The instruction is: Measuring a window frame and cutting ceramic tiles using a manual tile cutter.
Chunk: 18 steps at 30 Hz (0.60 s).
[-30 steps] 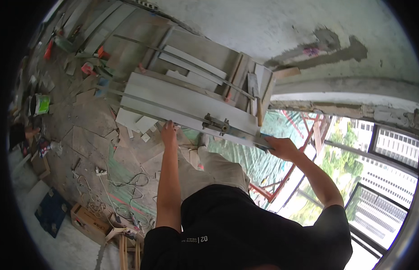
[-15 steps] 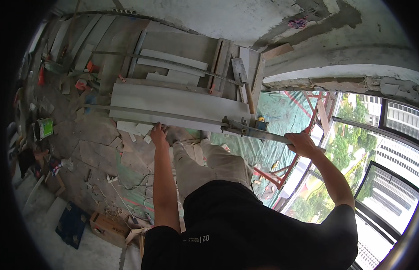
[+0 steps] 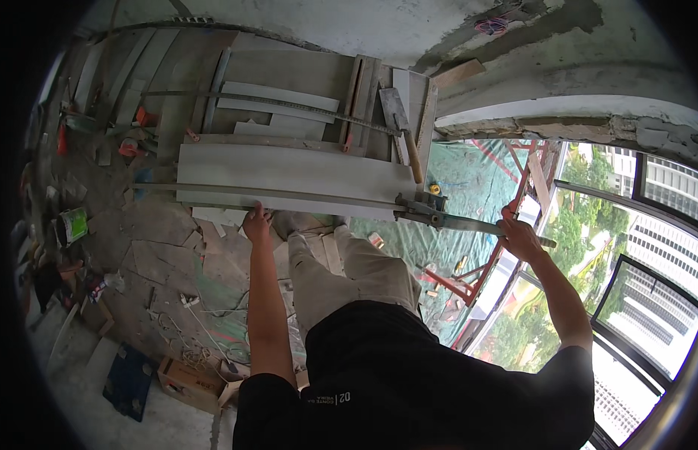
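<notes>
A long pale grey tile (image 3: 289,163) lies crosswise in front of me, with the thin metal rail (image 3: 266,193) of a tile cutter running over its near part. At the tile's right end sits the cutter's sliding head (image 3: 420,208), its long flat handle (image 3: 472,224) reaching out to the right. My right hand (image 3: 519,238) is wrapped round that handle near its outer end. On the near edge of the tile, left of its middle, my left hand (image 3: 258,224) has its fingers curled against the edge; its underside grip is hidden.
Beyond the tile lie cut strips (image 3: 277,101), a long metal ruler (image 3: 289,106) and a wooden-handled hammer-like tool (image 3: 411,150). Green sheeting (image 3: 476,180) and a red metal frame (image 3: 454,286) stand by the window at right. Tile scraps (image 3: 146,259), cables and a cardboard box (image 3: 190,384) litter the floor.
The cutter's head has slid right along the rail to the tile's right end, and my right hand has moved right with the handle. My left hand stays at the tile's near edge.
</notes>
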Available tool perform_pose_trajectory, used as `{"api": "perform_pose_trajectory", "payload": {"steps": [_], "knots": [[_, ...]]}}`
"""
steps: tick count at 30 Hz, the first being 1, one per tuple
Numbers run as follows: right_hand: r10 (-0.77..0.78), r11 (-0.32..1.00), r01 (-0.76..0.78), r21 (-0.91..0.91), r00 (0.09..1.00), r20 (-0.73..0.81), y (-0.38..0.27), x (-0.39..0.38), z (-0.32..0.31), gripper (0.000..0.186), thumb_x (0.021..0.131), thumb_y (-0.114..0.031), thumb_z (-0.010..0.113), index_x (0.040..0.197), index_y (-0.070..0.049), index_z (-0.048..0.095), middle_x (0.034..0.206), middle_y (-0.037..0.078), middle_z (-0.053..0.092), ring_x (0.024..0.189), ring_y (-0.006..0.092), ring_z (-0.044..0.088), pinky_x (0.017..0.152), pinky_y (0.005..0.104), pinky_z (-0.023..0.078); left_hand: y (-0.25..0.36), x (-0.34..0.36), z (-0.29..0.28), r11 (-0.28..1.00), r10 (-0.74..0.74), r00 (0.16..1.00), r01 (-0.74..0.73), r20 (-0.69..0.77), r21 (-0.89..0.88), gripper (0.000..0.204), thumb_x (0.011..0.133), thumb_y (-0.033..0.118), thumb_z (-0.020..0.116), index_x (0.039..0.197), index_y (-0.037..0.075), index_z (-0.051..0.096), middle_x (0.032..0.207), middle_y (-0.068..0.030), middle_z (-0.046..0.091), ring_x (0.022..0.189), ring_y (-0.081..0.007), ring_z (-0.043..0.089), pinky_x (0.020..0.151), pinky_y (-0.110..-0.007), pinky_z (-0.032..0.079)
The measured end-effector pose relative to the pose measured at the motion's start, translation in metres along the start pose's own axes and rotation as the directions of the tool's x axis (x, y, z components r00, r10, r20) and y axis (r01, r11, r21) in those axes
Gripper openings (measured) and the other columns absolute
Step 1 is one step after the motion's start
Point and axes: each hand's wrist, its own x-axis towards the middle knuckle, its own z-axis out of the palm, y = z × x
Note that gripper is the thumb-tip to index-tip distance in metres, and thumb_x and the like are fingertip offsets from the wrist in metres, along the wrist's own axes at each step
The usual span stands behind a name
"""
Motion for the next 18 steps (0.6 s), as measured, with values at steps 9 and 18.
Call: {"api": "perform_pose_trajectory", "payload": {"steps": [9, 18], "knots": [[-0.145, 0.987, 0.136, -0.091, 0.984, -0.101, -0.142, 0.08, -0.014, 0.026, 0.093, -0.016, 0.068, 0.115, -0.007, 0.059, 0.097, 0.013, 0.066, 0.088, 0.0326, 0.072, 0.075, 0.0484, 0.06, -0.028, -0.025, 0.018, 0.974, 0.092, 0.979, -0.05, 0.183, -0.22, 0.026, 0.105, 0.029, 0.07, 0.104, 0.003, 0.069, 0.091, -0.0077, 0.068, 0.076, -0.0163, 0.067, 0.062, -0.028, 0.05], [-0.477, 0.878, 0.458, -0.14, 0.812, -0.337, -0.437, 0.255, -0.055, 0.011, 0.094, -0.01, 0.06, 0.102, -0.005, 0.056, 0.084, 0.013, 0.068, 0.073, 0.0324, 0.074, 0.062, 0.0435, 0.059, -0.062, -0.11, -0.047, 0.991, -0.096, 0.994, 0.1, 0.044, -0.092, 0.024, 0.101, 0.027, 0.069, 0.105, 0.004, 0.075, 0.09, -0.0069, 0.076, 0.075, -0.0152, 0.073, 0.064, -0.028, 0.054]]}}
